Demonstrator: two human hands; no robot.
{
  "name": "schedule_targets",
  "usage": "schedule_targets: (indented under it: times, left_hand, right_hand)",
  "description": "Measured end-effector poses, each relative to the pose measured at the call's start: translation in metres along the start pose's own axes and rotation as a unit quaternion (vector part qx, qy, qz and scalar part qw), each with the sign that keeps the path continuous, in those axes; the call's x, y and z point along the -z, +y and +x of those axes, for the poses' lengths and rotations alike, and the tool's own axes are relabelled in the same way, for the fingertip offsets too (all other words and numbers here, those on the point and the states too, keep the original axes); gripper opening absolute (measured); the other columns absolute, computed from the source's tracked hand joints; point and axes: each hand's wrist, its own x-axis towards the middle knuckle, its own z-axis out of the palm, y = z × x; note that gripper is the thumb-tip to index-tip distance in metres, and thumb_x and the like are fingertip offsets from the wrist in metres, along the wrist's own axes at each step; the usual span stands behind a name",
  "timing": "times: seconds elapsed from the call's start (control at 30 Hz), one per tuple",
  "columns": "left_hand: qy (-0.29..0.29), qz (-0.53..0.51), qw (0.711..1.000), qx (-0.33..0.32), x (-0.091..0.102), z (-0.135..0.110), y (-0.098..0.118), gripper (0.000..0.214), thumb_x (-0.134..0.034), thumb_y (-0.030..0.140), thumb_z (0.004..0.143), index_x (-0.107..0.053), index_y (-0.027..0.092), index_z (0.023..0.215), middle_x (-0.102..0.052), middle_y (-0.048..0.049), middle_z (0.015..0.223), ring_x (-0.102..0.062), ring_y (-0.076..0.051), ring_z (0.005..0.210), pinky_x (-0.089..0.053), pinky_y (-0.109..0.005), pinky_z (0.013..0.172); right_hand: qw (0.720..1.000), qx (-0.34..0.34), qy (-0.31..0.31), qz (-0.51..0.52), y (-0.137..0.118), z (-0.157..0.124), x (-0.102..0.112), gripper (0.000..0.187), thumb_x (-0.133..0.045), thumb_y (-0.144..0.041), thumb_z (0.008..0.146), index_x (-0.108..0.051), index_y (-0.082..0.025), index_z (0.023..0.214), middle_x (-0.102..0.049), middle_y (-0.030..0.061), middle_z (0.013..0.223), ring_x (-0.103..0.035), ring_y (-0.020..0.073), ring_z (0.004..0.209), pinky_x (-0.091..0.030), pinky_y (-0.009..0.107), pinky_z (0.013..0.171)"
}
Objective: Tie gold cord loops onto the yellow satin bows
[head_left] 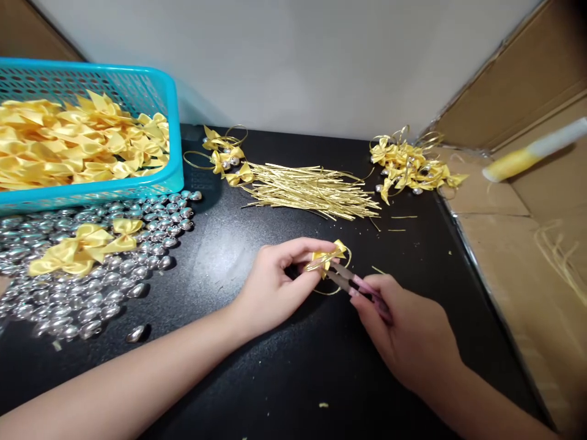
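Pinches a yellow satin ribbon bow (339, 249) with a golden cord loop (326, 294) in the narrow grip of the left hand (275, 282), over the black desk (284, 391). Holds a metal hand tool with pink handles (367, 288) in the grip of the right hand (419, 336), with its tips at the bow. Has, farther back, a loose bundle of golden cords (312, 190); at left, a turquoise plastic basket (176, 140) of yellow bows (82, 146) beside oval silver beads (92, 302).

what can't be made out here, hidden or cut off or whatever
Head view:
Held yellow bow: partly covered by the left hand.
Pink-handled snips: handles partly hidden by the right hand.
Turquoise basket: left end cut off by the picture's edge; floor hidden under piled bows.
Silver beads: too crowded to count.
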Motion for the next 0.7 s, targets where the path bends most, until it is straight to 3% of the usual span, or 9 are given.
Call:
schedule_targets:
  times: [0.1,0.23,0.7]
  left_hand:
    - [0.004,0.017,1.000,-0.006,0.000,0.000,0.000,0.027,-0.056,0.014,0.084,-0.071,0.011,0.106,-0.079,-0.0079,0.091,-0.074,-0.019,0.078,-0.056,-0.025,0.068]
    - [0.005,0.029,1.000,-0.008,-0.002,0.001,0.000,0.028,-0.055,0.014,0.084,-0.072,0.011,0.106,-0.078,-0.0071,0.085,-0.073,-0.018,0.076,-0.054,-0.024,0.064]
    - [0.006,0.026,1.000,0.005,-0.002,0.000,0.000,0.032,-0.056,0.014,0.083,-0.072,0.011,0.111,-0.079,-0.0088,0.094,-0.073,-0.019,0.078,-0.055,-0.025,0.065]
  right_hand:
    - [0.997,0.027,0.018,-0.065,0.003,0.007,-0.003,0.044,-0.035,-0.043,0.101,-0.059,-0.017,0.075,-0.055,-0.0052,0.047,-0.052,0.0086,0.034,-0.033,0.020,0.038]
    - [0.997,0.031,0.010,-0.076,0.006,0.009,-0.005,0.046,-0.034,-0.043,0.101,-0.061,-0.016,0.075,-0.055,-0.0057,0.047,-0.054,0.0079,0.036,-0.033,0.020,0.039]
    - [0.983,0.096,0.011,-0.156,0.012,0.013,0.001,0.039,-0.039,-0.038,0.101,-0.059,-0.018,0.075,-0.054,-0.0065,0.048,-0.054,0.0086,0.040,-0.028,0.023,0.043]
